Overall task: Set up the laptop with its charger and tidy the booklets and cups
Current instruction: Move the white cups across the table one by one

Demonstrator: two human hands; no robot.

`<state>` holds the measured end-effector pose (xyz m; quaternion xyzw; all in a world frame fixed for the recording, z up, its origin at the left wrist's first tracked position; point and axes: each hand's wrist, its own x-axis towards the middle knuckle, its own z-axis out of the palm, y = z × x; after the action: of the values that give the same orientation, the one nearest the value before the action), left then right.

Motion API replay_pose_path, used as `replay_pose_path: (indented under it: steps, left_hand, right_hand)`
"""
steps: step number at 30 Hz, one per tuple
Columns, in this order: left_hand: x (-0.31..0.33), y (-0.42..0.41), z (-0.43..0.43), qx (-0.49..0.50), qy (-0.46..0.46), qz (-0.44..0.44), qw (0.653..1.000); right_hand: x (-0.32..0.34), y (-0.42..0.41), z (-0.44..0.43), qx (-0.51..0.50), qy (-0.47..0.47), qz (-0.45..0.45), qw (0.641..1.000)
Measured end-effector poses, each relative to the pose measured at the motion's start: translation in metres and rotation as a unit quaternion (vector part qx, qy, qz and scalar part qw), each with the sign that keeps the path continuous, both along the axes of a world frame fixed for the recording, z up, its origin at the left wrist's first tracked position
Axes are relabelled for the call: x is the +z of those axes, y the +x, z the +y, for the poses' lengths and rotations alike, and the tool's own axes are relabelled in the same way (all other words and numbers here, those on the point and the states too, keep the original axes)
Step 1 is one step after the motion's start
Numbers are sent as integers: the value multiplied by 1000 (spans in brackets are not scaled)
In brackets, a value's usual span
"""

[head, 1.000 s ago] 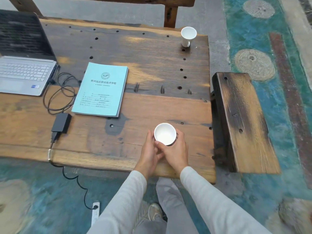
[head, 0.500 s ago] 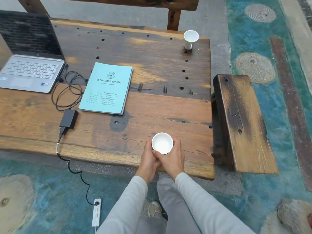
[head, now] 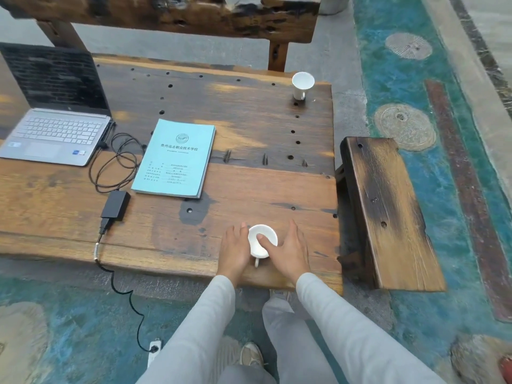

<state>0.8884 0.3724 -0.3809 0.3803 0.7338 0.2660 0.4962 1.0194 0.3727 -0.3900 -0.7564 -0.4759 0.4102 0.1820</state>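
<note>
Wooden table [head: 249, 184] filled most of the view, planks dotted with holes. A low wooden bench [head: 388, 212] stood just beside its right end, and a second, darker bench [head: 177, 15] ran along the far side. Painted blue-green floor [head: 415, 87] all around.

Laptop [head: 55, 128] sat open at the table's far left, screen dark, keyboard facing the person. Charger cable [head: 116, 164] lay in loose loops between the laptop and the booklet, one end at the laptop's right edge. Blue booklet [head: 177, 159] lay flat just right of the loops, cover up, printed text on it; more sheets or booklets showed at its lower edge, count unclear. Charger brick [head: 115, 205] rested near the booklet's near-left corner, its lead going over the front edge and down to a power strip [head: 154, 350] on the floor.

Far cup [head: 302, 85], white, stood upright near the table's far right corner, well apart from everything else. Interior looked empty.

Near cup [head: 261, 241], white, was at the front edge of the table, between the two hands, mouth tipped toward the camera. Nothing visible inside but a thumb. Its small handle pointed toward the person.

Left hand [head: 234, 252] lay against the cup's left side, fingers together and extended, loosely cupping it. Right hand [head: 291, 252] was on the cup's right side, fingers together and stretched forward flat, thumb hooked over the rim into the bowl. Whether the cup base touched the table, can't tell.

Light grey sleeves on both arms; a shoe [head: 250, 354] showed below.
</note>
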Motion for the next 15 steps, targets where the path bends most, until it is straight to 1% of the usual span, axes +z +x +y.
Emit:
replay_pose_path:
  steps: [3, 6, 9, 12, 15]
  left_hand:
    - [12, 1, 24, -49, 39, 64, 996]
    - [22, 13, 65, -137, 39, 124, 982]
    - [28, 32, 119, -165, 59, 162, 971]
    - [25, 56, 183, -203, 86, 235, 947]
    - [18, 78, 248, -242, 94, 297, 919]
  right_hand:
    - [14, 24, 28, 51, 21, -52, 997]
    - [28, 52, 70, 91, 37, -90, 991]
    - [39, 80, 126, 101, 64, -122, 985]
    - [43, 112, 193, 112, 94, -156, 977]
    - [36, 145, 257, 137, 100, -192, 967]
